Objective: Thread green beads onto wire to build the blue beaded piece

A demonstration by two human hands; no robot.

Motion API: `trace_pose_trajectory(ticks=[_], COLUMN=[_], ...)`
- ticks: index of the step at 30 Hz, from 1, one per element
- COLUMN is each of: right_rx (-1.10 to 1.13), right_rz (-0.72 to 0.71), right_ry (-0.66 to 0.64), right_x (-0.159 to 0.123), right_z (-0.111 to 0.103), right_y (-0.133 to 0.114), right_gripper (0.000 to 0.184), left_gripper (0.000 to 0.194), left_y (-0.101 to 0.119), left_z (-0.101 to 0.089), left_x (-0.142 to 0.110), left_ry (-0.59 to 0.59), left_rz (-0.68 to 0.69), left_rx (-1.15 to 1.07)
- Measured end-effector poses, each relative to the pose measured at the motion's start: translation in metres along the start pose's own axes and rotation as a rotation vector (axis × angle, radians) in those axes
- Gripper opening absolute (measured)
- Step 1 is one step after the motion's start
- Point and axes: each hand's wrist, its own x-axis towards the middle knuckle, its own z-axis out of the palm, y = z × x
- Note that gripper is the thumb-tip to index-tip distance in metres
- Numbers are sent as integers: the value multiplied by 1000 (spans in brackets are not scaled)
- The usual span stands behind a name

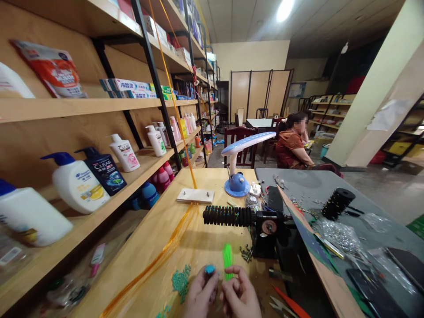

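Note:
Low at the front of the wooden table, my left hand [202, 289] is closed, with a small bright-blue piece [210, 268] held at its fingertips; what the piece is cannot be made out. My right hand [241, 291] is close beside it, fingers curled and thumb near the fingertips. Anything pinched there is too small to name. Just beyond the right fingers lies a bundle of bright green strands [227, 254]. Teal beads [180, 282] are heaped left of my left hand. Small metal pieces [246, 253] lie beyond my right hand.
A black ridged roller on a motor [228, 216] juts over the table. Orange threads [172, 243] run from a white plate [195, 195]. A blue lamp [236, 184] stands behind. Orange-handled scissors [291, 302] lie at right. Shelves flank the left; a person [293, 145] sits beyond.

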Motion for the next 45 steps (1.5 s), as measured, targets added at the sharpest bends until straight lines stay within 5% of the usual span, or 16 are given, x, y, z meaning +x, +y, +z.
trace_pose_trajectory(ticks=[19, 32, 39, 45], right_rx=[24, -15, -18, -133], right_rz=[0, -32, 8, 4], right_ry=[18, 3, -57, -122], right_x=[0, 1, 7, 13], right_z=[6, 7, -4, -11], right_y=[-5, -17, -10, -13], right_gripper=[63, 62, 64, 62], left_gripper=[45, 44, 38, 40], left_y=[13, 23, 30, 33], left_z=[-1, 9, 3, 2], left_x=[-9, -18, -14, -10], left_ry=[-132, -143, -265, -118], left_rz=[205, 245, 222, 310], left_rx=[230, 233, 290, 345])
